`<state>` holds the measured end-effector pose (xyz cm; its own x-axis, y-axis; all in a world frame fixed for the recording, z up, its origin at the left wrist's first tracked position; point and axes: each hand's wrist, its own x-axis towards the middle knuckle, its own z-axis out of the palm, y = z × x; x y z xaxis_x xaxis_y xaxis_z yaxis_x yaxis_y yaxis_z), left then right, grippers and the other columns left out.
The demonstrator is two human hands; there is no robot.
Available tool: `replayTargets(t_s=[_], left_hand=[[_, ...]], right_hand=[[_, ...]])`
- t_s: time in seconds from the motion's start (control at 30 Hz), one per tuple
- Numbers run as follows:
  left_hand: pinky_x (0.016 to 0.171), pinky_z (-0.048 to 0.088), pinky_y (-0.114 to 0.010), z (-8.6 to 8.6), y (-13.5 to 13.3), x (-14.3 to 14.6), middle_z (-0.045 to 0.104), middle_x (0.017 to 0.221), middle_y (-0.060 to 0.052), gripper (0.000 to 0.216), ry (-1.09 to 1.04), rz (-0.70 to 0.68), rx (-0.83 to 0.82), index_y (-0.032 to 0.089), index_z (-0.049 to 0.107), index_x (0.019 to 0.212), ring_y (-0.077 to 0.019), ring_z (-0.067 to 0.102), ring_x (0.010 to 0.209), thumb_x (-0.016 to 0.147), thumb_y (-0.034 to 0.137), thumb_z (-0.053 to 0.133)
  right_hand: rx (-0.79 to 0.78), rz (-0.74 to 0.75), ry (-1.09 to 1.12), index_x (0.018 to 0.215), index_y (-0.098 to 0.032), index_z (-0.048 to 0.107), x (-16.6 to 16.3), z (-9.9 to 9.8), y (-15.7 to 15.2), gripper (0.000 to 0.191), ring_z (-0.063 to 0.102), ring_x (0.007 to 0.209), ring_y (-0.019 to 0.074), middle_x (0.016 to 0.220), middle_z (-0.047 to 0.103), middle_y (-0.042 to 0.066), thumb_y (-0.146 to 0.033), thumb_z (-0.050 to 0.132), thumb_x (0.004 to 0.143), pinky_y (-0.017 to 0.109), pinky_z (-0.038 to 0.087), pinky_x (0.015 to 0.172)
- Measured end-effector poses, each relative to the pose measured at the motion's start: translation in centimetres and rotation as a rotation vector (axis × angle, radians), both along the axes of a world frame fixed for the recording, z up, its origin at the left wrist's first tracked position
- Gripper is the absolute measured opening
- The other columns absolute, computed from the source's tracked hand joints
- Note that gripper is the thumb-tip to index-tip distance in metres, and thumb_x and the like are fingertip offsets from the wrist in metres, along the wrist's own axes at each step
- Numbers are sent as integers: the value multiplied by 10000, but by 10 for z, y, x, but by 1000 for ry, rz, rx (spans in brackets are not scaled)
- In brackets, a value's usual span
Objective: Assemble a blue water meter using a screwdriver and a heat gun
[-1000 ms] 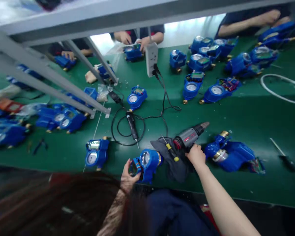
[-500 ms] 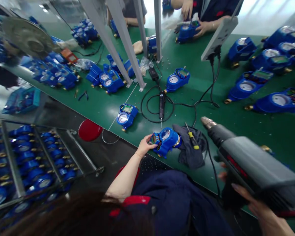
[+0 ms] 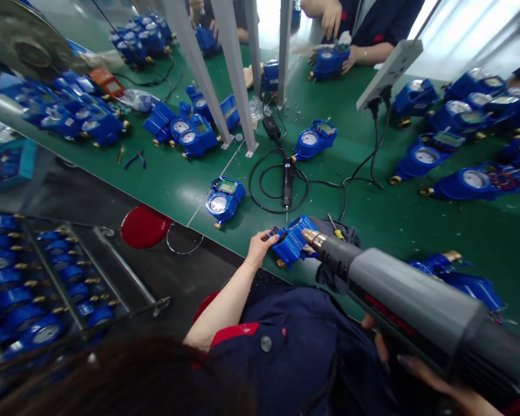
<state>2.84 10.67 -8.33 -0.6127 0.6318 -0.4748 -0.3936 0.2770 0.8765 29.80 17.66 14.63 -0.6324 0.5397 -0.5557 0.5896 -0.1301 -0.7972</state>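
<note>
My left hand point(image 3: 260, 245) grips the end of a blue water meter point(image 3: 291, 242) at the near edge of the green table point(image 3: 372, 219). My right hand point(image 3: 420, 370), low at the right and partly hidden, holds a big grey heat gun point(image 3: 416, 312). Its metal nozzle point(image 3: 312, 237) points at the meter and almost touches it. A dark cloth point(image 3: 338, 237) with a yellow-handled screwdriver point(image 3: 334, 228) lies just behind the meter.
Several blue meters lie over the table, one point(image 3: 224, 199) left of my hand, another point(image 3: 455, 277) at the right. A black electric screwdriver point(image 3: 287, 184) with coiled cord lies ahead. Metal frame legs point(image 3: 234, 75) stand beyond. Another person's hands point(image 3: 351, 55) work opposite. A red stool point(image 3: 144, 226) and meter racks point(image 3: 47, 271) are at the left.
My right hand has swung the heat gun leftward, bringing the nozzle down to the meter. My left hand has tilted the meter on the table edge.
</note>
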Motion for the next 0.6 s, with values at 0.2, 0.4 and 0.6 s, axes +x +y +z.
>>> replayTargets(t_s=[0.2, 0.4, 0.6], left_hand=[[735, 456, -298, -1, 13, -14, 647, 927, -67, 474, -17, -43, -7, 156, 673, 939, -212, 582, 859, 571, 455, 699], [811, 447, -336, -2, 17, -10, 659, 948, -87, 505, -71, -91, 14, 160, 670, 965, -245, 584, 918, 534, 413, 738], [816, 460, -378, -7, 8, -9, 662, 988, -102, 611, -176, -174, 55, 131, 599, 1090, -241, 602, 897, 557, 404, 718]], right_hand=[[-125, -135, 70, 1026, -359, 520, -22, 28, 27, 386, 514, 542, 202, 858, 572, 49, -410, 569, 647, 360, 399, 538], [-282, -80, 6, 984, -217, 574, -39, 25, 57, 367, 508, 576, 215, 649, 562, 62, -333, 525, 639, 329, 376, 515], [-367, -64, -15, 880, -178, 614, -55, 22, 61, 286, 498, 587, 198, 616, 562, 61, -314, 529, 644, 308, 383, 523]])
